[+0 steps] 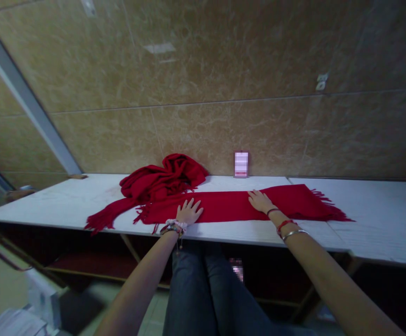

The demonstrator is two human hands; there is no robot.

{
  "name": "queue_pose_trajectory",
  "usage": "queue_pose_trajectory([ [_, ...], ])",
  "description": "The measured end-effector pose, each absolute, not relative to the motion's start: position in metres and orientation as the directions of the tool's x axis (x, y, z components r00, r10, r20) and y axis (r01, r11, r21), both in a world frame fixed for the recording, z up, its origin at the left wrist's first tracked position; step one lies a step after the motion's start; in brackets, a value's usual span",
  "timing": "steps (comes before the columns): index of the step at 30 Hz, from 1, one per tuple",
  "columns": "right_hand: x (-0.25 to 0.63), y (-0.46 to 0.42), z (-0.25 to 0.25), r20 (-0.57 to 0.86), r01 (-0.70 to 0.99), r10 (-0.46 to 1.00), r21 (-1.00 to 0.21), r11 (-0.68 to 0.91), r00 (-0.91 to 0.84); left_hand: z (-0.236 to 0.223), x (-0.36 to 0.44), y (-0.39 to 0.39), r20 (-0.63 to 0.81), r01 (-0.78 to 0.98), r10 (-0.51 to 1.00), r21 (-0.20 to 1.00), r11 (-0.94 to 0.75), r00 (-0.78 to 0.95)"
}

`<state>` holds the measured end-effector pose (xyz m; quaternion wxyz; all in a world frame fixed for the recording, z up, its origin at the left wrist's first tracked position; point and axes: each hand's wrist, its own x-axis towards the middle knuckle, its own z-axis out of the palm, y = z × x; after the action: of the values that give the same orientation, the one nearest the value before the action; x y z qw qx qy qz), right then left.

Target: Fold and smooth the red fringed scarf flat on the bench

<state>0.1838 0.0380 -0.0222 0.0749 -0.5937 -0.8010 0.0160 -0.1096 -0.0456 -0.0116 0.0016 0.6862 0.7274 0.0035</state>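
A red fringed scarf (224, 206) lies in a long flat strip along the white table, with fringe at its right end and more at its left. My left hand (188, 212) rests on its left part, fingers spread. Further right, my right hand (260, 201) lies flat on the cloth near the scarf's middle, its fingers stretched out. Behind my left hand sits a crumpled heap of red cloth (164, 175), and a fringed end of it trails toward the table's front left edge.
A phone-like card (241, 164) with a blurred face leans against the tiled wall (195, 130) at the back. The white table (374, 205) has open shelves underneath. A wall socket (322, 82) is at upper right. White stacked items (17, 322) stand on the floor at lower left.
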Motion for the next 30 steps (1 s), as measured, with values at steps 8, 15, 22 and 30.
queue_pose_trajectory([
  [8,0.14,0.034,-0.006,0.21,0.895,0.893,-0.123,0.428,-0.398,0.004,-0.063,-0.024,0.133,0.999,0.991,0.017,-0.034,0.032],
  [15,0.131,0.002,-0.029,0.171,0.841,0.843,-0.108,0.53,-0.51,-0.02,-0.048,-0.016,0.083,0.998,0.996,0.061,-0.028,0.023],
  [22,0.198,0.016,-0.026,0.146,0.957,0.953,-0.081,0.279,-0.266,-0.021,-0.051,-0.014,0.076,0.997,0.997,0.07,-0.028,0.022],
  [30,0.173,0.019,0.005,0.24,0.944,0.922,-0.049,0.326,-0.305,-0.021,-0.05,-0.016,0.106,0.997,0.994,0.07,-0.027,0.02],
])
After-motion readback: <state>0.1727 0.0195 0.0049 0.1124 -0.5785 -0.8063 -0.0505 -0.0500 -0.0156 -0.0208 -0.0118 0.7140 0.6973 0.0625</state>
